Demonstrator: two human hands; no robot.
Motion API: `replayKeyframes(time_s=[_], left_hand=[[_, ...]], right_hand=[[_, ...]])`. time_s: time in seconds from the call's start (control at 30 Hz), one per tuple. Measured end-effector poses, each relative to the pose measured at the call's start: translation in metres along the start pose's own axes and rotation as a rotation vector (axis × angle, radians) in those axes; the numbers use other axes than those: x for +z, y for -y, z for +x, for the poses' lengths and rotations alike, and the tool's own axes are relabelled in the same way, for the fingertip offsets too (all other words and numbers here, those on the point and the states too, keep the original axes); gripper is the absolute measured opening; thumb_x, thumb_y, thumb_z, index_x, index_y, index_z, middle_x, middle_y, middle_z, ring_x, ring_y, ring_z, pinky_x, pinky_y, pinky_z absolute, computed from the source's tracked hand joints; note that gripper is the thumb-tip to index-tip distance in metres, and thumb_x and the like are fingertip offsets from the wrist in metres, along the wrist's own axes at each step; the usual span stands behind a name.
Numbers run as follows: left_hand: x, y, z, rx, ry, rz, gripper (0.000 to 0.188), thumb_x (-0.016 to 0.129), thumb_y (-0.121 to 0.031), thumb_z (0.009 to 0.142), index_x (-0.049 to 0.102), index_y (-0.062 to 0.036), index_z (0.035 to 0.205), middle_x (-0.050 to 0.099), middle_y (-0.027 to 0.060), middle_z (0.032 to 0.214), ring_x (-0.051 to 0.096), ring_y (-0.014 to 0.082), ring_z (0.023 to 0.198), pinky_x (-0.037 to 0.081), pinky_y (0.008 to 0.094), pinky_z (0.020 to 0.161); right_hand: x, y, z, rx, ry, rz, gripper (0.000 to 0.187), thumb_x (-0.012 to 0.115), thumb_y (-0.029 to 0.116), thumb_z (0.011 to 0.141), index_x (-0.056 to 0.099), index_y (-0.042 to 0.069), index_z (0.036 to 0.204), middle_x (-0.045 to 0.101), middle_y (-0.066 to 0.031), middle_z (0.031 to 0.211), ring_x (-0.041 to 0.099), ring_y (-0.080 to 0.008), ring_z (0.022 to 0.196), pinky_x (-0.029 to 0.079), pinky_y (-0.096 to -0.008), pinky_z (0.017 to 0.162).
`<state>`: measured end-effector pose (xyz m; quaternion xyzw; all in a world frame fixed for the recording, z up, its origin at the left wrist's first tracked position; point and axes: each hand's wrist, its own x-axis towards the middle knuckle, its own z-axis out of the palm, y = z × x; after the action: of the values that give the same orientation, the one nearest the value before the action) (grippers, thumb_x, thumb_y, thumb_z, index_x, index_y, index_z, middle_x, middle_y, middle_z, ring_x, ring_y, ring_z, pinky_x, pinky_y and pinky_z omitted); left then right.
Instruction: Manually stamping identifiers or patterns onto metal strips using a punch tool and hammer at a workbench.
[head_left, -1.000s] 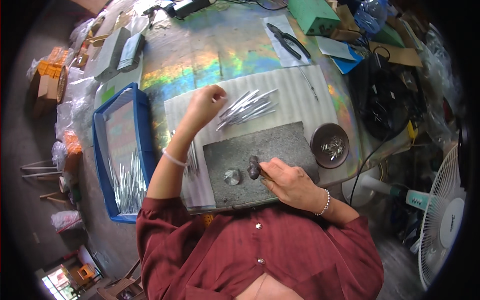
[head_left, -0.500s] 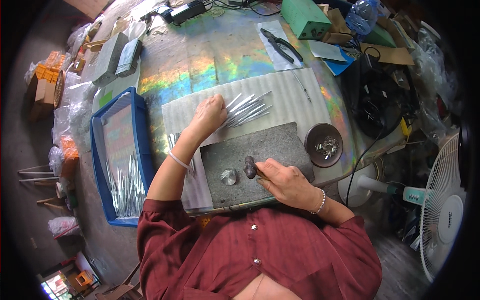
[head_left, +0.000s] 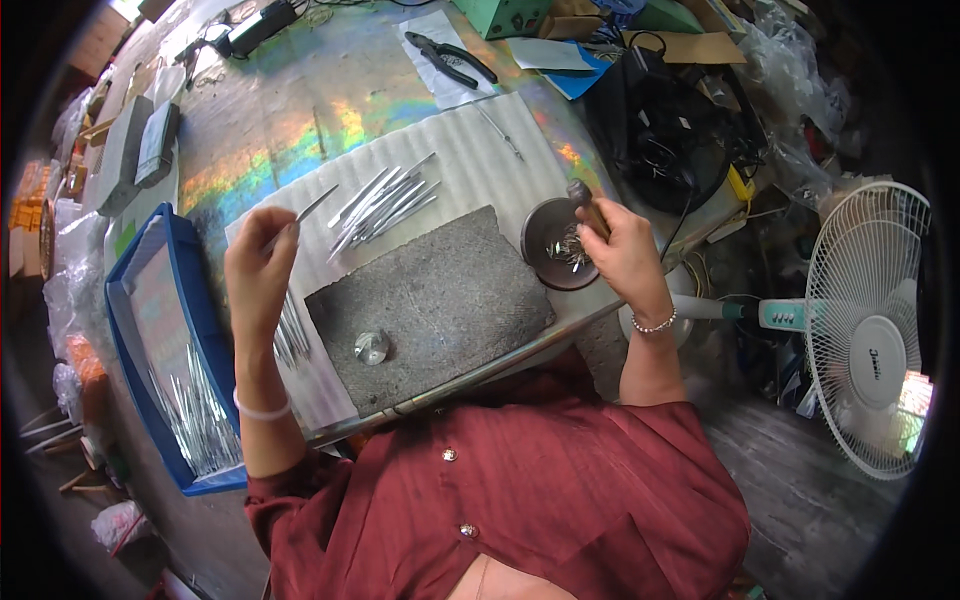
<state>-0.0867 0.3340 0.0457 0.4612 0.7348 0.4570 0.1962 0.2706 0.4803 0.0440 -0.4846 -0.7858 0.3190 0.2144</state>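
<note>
Between the pinched fingers of my left hand is a thin silver metal rod, its tip pointing up and right. My right hand grips a small hammer by its wooden handle, with the head raised over the right rim of a dark round bowl. Small metal bits lie in that bowl. A flat grey stone slab bears a shiny round metal block near its left end. Beyond the slab lies a loose pile of metal rods; further rods sit beside its left edge.
A blue tray with many rods stands at the left. White foam sheet lies under the work. Pliers rest farther back. A black bag and a white fan are on the right. Grey blocks stand far left.
My left hand has drawn a rod from the pile and come back toward the left. My right hand has carried the hammer from above the slab to the bowl. The view has shifted.
</note>
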Motion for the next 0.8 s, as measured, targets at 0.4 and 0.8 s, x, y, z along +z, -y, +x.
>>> replayKeyframes(time_s=[0.4, 0.8], left_hand=[[-0.032, -0.054, -0.116, -0.241, 0.008, -0.192, 0.015, 0.065, 0.008, 0.081, 0.059, 0.0012, 0.093, 0.054, -0.0005, 0.085, 0.051, 0.0048, 0.077, 0.039, 0.0164, 0.067], [-0.028, -0.070, -0.132, -0.076, 0.179, 0.084, 0.014, 0.067, 0.008, 0.073, 0.061, 0.0002, 0.083, 0.054, 0.0084, 0.074, 0.057, 0.0182, 0.066, 0.044, 0.0271, 0.060]], right_hand=[[0.038, -0.014, 0.000, 0.002, 0.100, -0.333, 0.021, 0.063, 0.014, 0.076, 0.053, -0.005, 0.077, 0.059, -0.0230, 0.080, 0.057, -0.0418, 0.077, 0.045, -0.0463, 0.069], [0.028, -0.008, 0.004, 0.087, 0.040, -0.109, 0.017, 0.061, 0.011, 0.077, 0.052, -0.004, 0.077, 0.056, -0.0236, 0.069, 0.058, -0.0378, 0.065, 0.044, -0.0411, 0.058]])
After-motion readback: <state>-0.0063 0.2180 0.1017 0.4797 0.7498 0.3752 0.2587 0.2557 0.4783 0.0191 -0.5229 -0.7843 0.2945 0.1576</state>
